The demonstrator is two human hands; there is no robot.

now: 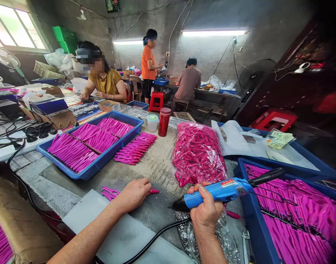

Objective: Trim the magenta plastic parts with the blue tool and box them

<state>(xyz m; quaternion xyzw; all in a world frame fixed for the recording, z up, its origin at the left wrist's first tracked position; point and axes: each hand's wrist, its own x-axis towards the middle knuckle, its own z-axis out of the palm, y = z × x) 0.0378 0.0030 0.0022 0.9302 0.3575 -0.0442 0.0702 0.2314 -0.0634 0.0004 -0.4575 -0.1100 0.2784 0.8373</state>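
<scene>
My right hand (205, 209) is wrapped round a blue electric screwdriver (221, 191) lying nearly level, its dark tip pointing left over the table and its black cord trailing toward me. My left hand (135, 192) is curled over a small pink plastic part (154, 191) on the grey table (162, 161), fingers closed on it. A few more pink parts (110, 192) lie just left of that hand. Tiny screws are scattered on the table between my hands.
A blue tray (98, 167) of pink parts sits at far left, a stack of pink pieces (136, 148) beside it. A clear bag of pink parts (198, 152) lies ahead, a blue bin (254, 220) at right. A red flask (164, 121) and three other people are beyond.
</scene>
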